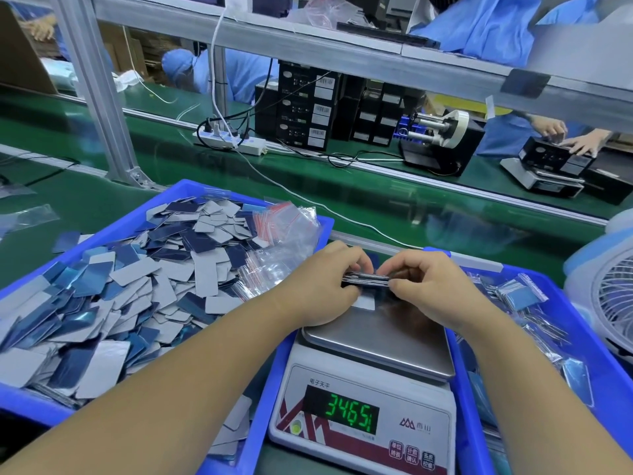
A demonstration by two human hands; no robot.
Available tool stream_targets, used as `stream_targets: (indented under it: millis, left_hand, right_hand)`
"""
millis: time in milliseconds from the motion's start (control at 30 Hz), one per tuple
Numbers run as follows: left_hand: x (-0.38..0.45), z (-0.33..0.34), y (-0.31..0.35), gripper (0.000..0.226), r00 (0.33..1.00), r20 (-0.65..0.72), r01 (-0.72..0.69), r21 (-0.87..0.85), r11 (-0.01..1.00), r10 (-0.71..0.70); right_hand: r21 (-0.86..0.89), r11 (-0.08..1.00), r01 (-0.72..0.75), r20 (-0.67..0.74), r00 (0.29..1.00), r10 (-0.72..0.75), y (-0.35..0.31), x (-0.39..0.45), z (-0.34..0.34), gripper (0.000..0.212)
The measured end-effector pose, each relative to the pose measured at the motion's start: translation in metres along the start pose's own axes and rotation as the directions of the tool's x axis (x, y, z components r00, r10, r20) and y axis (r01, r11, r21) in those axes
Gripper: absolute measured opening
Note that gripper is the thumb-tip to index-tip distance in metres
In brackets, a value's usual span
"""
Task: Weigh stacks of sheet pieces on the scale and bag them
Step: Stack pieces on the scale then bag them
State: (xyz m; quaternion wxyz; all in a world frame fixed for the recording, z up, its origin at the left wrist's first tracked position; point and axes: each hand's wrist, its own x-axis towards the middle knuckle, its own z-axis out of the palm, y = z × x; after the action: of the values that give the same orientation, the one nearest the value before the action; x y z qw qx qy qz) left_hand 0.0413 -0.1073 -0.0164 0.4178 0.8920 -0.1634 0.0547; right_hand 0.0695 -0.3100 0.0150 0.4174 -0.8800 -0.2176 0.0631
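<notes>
Above the far edge of the scale (376,341) pan, our left hand (322,286) and right hand (435,289) pinched the stack of sheet pieces (365,280) by its ends. We judged squaring its edges first best. At nine o'clock lay the loose-piece bin (178,192), zip bags (291,234) at eleven.

Two hands, the left hand (322,286) and the right hand (435,286), are gripping one stack of sheet pieces (365,280) between them. One scale (370,399) is sitting under them, showing one green readout (351,413). Two blue trays are flanking it: the left tray (178,197) is holding loose sheet pieces (137,286) too numerous to count and one heap of zip bags (284,234); the right tray (548,282) is holding filled bags (524,294), number unclear. One fan (613,299) is standing at the right.
</notes>
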Motion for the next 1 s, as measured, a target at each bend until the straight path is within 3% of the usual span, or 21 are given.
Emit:
stream_targets:
  millis: [467,700,900,1000]
  left_hand:
    - [0.002,0.000,-0.002,0.030,1.000,0.013,0.021,0.001,1.000,-0.021]
    - [0.002,0.000,-0.003,0.047,1.000,0.001,0.030,0.021,0.999,-0.030]
    - [0.002,-0.001,-0.004,0.052,1.000,-0.008,0.009,0.052,0.999,-0.009]
    - [0.004,0.002,-0.006,0.054,1.000,0.006,0.016,0.064,0.998,-0.017]
  right_hand:
    - [0.029,0.999,0.036,-0.067,0.997,-0.034,0.010,0.003,-0.006,0.031]
    - [0.194,0.981,0.005,-0.134,0.991,0.021,0.010,0.006,-0.003,0.022]
    - [0.129,0.990,-0.055,-0.194,0.978,0.079,0.010,0.008,0.002,0.021]
    - [0.193,0.979,-0.061,-0.209,0.973,0.102,0.011,0.010,0.003,0.022]
